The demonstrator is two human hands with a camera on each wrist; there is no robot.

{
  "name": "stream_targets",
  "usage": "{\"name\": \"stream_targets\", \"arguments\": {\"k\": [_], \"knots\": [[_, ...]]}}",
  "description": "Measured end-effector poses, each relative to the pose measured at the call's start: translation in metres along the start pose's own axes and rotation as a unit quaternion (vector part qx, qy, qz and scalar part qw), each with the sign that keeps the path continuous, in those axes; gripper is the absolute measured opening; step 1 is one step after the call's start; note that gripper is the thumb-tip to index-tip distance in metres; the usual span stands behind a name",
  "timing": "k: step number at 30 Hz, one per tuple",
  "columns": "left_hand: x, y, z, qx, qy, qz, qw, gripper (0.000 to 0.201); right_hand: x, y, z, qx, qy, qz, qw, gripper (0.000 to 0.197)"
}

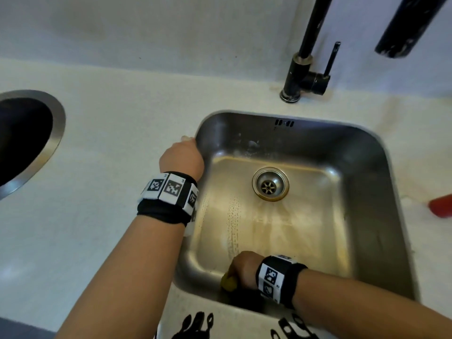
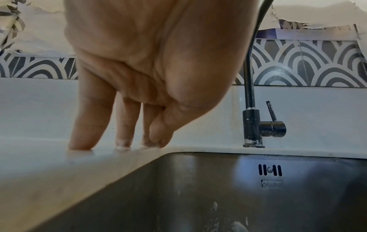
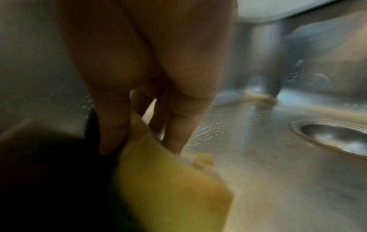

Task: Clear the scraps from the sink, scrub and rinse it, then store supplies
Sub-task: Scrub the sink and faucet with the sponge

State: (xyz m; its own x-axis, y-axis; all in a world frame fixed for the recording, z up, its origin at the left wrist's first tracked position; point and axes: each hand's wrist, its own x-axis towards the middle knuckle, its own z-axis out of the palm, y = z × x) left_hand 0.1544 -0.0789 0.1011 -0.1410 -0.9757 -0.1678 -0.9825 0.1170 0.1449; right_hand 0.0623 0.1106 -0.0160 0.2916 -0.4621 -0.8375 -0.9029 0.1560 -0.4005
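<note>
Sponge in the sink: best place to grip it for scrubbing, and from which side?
Take the sponge across its two broad faces, from above. The right hand does so now, fingers on the dark scouring side, thumb on the yellow foam. It is a flat slab at the sink's near wall, so that pinch probably controls it best.

Wet steel sink [image 1: 367,167], yellow sponge [image 1: 229,283] on its floor by the near wall

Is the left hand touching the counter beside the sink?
Touching. The left wrist view shows the left hand's fingers planted tip-down on the counter.
</note>
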Motion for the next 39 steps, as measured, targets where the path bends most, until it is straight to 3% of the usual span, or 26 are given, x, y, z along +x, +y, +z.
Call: {"name": "stream_targets", "arguments": {"k": [2, 4, 7, 10, 13, 15, 19, 22, 25, 26, 30, 33, 39], "knots": [[-0.002, 0.009, 0.002, 0.015, -0.021, -0.008, 1.0, 0.043, -0.007, 0.008, -0.014, -0.021, -0.031, 0.007, 0.999, 0.03], [0.002, 0.018, 0.006, 0.046, -0.027, 0.005, 0.999, 0.057, -0.013, 0.024, -0.042, 0.01, 0.009, 0.026, 1.0, 0.031], [0.016, 0.033, 0.009, 0.051, -0.024, 0.036, 0.998, 0.071, -0.024, 0.061, -0.097, 0.072, 0.195, 0.061, 0.976, 0.037], [0.034, 0.053, 0.014, 0.055, -0.027, 0.084, 0.995, 0.074, -0.023, 0.097, -0.142, 0.103, 0.367, 0.115, 0.917, 0.037], [0.043, 0.071, 0.026, 0.05, -0.04, 0.135, 0.989, 0.075, -0.012, 0.115, -0.174, 0.122, 0.446, 0.136, 0.876, 0.037], [0.05, 0.082, 0.037, 0.055, -0.039, 0.149, 0.987, 0.075, 0.003, 0.123, -0.189, 0.133, 0.46, 0.145, 0.866, 0.04], [0.05, 0.089, 0.047, 0.021, -0.006, 0.126, 0.992, 0.073, 0.038, 0.13, -0.194, 0.139, 0.456, 0.162, 0.864, 0.047], [0.05, 0.086, 0.045, 0.007, 0.007, 0.13, 0.991, 0.074, 0.057, 0.12, -0.183, 0.053, 0.414, 0.159, 0.895, 0.034], [0.051, 0.085, 0.04, -0.001, 0.008, 0.138, 0.99, 0.08, 0.073, 0.115, -0.158, 0.057, 0.456, 0.155, 0.874, 0.011], [0.051, 0.085, 0.038, -0.002, 0.006, 0.138, 0.99, 0.081, 0.074, 0.112, -0.15, 0.074, 0.44, 0.139, 0.884, 0.008], [0.049, 0.093, 0.033, 0.008, -0.025, 0.128, 0.991, 0.08, 0.067, 0.097, -0.113, 0.069, 0.343, 0.124, 0.929, 0.03], [0.047, 0.095, 0.033, 0.007, -0.037, 0.122, 0.992, 0.081, 0.056, 0.082, -0.09, 0.11, 0.316, 0.127, 0.934, 0.024], [0.047, 0.097, 0.028, 0.023, -0.05, 0.112, 0.992, 0.08, 0.026, 0.064, -0.045, 0.019, 0.23, 0.079, 0.97, 0.028]]}}
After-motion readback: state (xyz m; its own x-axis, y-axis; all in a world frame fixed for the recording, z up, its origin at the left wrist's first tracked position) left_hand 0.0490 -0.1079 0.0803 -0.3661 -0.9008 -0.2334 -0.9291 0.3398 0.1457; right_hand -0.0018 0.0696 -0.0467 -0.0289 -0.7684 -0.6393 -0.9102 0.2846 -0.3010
